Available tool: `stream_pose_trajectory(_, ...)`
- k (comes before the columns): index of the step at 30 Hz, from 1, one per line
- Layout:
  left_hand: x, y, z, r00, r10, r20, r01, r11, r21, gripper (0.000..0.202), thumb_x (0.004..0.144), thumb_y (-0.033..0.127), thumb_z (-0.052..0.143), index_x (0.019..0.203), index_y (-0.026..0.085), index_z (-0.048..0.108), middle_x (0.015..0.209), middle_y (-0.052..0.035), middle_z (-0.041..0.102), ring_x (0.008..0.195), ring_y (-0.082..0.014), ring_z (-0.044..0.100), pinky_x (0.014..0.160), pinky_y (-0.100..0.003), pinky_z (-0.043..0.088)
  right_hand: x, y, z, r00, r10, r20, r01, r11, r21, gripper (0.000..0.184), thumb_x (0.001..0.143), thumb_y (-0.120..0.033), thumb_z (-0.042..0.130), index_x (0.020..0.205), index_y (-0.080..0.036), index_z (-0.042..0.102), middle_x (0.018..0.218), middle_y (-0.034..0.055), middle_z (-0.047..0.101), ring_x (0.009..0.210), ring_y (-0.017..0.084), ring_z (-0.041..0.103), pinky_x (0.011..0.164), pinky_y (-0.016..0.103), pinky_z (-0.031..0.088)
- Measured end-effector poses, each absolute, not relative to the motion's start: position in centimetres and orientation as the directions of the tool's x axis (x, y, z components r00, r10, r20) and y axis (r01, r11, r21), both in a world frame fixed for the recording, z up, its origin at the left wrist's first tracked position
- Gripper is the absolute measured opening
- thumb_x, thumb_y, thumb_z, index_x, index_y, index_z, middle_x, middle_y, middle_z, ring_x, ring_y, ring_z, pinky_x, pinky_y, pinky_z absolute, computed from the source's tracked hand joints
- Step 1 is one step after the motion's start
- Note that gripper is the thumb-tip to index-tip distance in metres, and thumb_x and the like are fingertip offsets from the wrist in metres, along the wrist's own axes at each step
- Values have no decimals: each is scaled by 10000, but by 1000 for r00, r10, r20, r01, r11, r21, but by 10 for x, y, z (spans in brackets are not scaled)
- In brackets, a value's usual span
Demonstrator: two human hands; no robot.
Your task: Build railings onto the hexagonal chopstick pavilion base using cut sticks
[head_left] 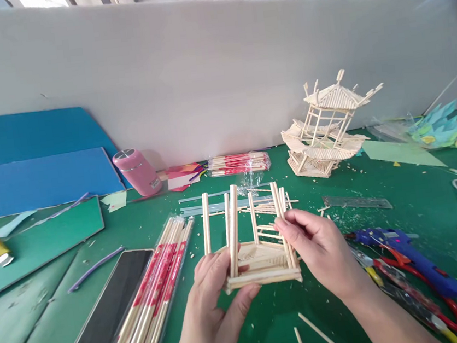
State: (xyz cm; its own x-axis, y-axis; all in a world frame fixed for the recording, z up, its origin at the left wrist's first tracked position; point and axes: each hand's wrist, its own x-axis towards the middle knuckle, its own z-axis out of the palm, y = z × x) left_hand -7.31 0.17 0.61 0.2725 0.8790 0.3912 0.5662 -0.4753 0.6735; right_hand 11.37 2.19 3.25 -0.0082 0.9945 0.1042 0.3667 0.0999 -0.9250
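Between my hands is a small wooden stick frame [265,278], with a flat base and several upright posts made of paired sticks. My left hand [217,294] grips the base at its left front corner, the thumb along the front edge and the fingers behind a post. At the right front, my right hand [317,244] pinches a post with thumb and forefinger. Low rails made of short sticks show between posts on the frame's right side. The fingertips of my left hand are partly hidden by the post.
A finished-looking stick pavilion [328,127] stands at the back right. Packaged chopsticks [155,290] lie beside a dark phone [108,312] on the left. A blue glue gun [412,260] and red-handled pliers [454,311] lie right. A pink bottle [138,172] and clear ruler [358,202] are farther back.
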Motion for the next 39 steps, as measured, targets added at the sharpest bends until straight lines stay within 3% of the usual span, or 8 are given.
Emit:
stream_pose_trajectory(3, -73, 1, 6, 273, 873, 404, 561, -485, 670, 308, 816, 302, 569, 1100, 192, 526, 1031, -99, 651, 886, -232, 638, 781, -369, 502, 116, 21, 32, -39, 995, 89, 378, 97, -921, 272, 846, -400, 461, 663, -198, 461, 563, -61, 296, 512, 92, 287, 458, 227, 254)
stream_pose_trajectory(11, -75, 1, 6, 261, 866, 426, 546, -496, 675, 336, 811, 296, 579, 1130, 217, 505, 1034, -87, 646, 884, -225, 634, 754, -341, 513, 122, 13, 22, 21, 994, 109, 408, 91, -908, 245, 842, -407, 464, 1004, -222, 465, 740, -17, 420, 645, 123, 461, 561, 239, 416)
stream_pose_trajectory(16, -74, 1, 2, 257, 867, 427, 512, -497, 701, 319, 801, 292, 590, 1102, 214, 522, 999, -77, 650, 863, -217, 636, 758, -340, 514, 122, 9, 18, 106, 962, 251, 513, 163, -843, 224, 829, -395, 486, 973, -231, 435, 797, -1, 453, 671, 130, 458, 621, 278, 435)
stream_pose_trajectory(23, -75, 0, 4, 231, 903, 363, 487, -430, 760, 286, 804, 288, 582, 1072, 200, 537, 971, -83, 666, 854, -224, 642, 756, -364, 519, 125, 1, 14, 125, 966, 226, 512, 133, -848, 276, 853, -397, 452, 1103, -281, 430, 1051, 39, 463, 932, 183, 459, 736, 308, 430)
stream_pose_trajectory(28, -76, 0, 4, 237, 907, 348, 484, -421, 767, 283, 807, 283, 576, 1075, 198, 538, 978, -88, 660, 856, -223, 642, 762, -372, 517, 127, -3, 17, 15, 914, 404, 538, 333, -774, 138, 848, -251, 484, 978, -287, 513, 1090, 37, 412, 1051, 196, 413, 816, 332, 386)
stream_pose_trajectory(35, -76, 0, 2, 225, 917, 329, 470, -398, 788, 298, 796, 273, 593, 1085, 218, 544, 1000, -70, 662, 864, -217, 643, 749, -339, 523, 125, 0, 38, -293, 822, 489, 689, 536, -488, 244, 791, -127, 517, 985, -263, 576, 1023, 51, 385, 926, 193, 422, 748, 350, 403)
stream_pose_trajectory(37, -77, 1, 1, 231, 919, 321, 468, -394, 791, 299, 799, 282, 592, 1085, 213, 540, 1006, -71, 658, 873, -217, 640, 763, -341, 519, 126, 1, 41, -288, 822, 492, 690, 534, -488, 245, 791, -130, 513, 995, -254, 567, 1004, 51, 397, 907, 188, 431, 732, 341, 412)
stream_pose_trajectory(39, -77, 1, 0, 236, 916, 323, 468, -399, 789, 301, 802, 288, 589, 1087, 208, 531, 1007, -74, 658, 877, -216, 640, 777, -344, 514, 127, 3, 41, -167, 844, 510, 693, 468, -548, 197, 811, -163, 499, 982, -248, 548, 978, 45, 417, 879, 178, 446, 730, 335, 416)
